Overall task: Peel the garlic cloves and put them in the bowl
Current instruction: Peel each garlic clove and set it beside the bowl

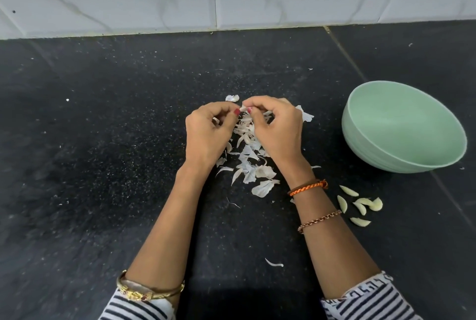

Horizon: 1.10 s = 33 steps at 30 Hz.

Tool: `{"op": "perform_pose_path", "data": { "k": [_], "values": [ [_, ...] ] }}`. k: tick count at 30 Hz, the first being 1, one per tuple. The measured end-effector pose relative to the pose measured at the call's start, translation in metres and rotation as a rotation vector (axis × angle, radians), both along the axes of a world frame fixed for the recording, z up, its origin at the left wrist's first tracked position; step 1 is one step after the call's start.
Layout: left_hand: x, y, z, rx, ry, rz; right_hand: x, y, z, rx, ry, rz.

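Your left hand (208, 134) and right hand (275, 131) pinch one garlic clove (243, 108); strip skin gently, then fill the bowl (360, 144).

Black-and-white striped sleeves (371, 304) pushed up both forearms, a gold bangle (150, 291) on the left arm, a braided orange band (307, 187) and a copper chain bracelet (319, 220) on the right, red polish on a thumbnail (236, 112).
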<state>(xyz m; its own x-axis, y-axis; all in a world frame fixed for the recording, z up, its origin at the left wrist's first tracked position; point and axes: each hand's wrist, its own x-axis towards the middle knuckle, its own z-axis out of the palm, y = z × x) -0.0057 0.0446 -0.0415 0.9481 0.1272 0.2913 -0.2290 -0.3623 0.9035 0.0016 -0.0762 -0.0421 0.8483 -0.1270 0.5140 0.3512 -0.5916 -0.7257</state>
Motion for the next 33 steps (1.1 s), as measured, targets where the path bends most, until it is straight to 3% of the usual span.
{"op": "perform_pose_path", "data": {
  "k": [10,17,24,28,33],
  "values": [
    [0.000,-0.001,0.001,0.118,-0.046,0.047,-0.003,0.001,0.000,0.043,-0.011,0.063],
    [-0.001,-0.001,0.000,0.107,-0.060,0.039,-0.002,-0.003,0.005,0.133,0.116,0.189],
    [-0.002,0.000,0.005,-0.297,0.070,-0.036,-0.006,-0.011,0.016,0.325,0.192,0.302],
    [0.002,0.006,0.000,-0.304,0.074,0.020,-0.013,-0.019,0.021,0.540,0.213,0.361],
    [-0.003,-0.004,0.002,-0.266,0.047,-0.081,-0.013,-0.014,0.013,0.482,0.205,0.224]
  ]
}}
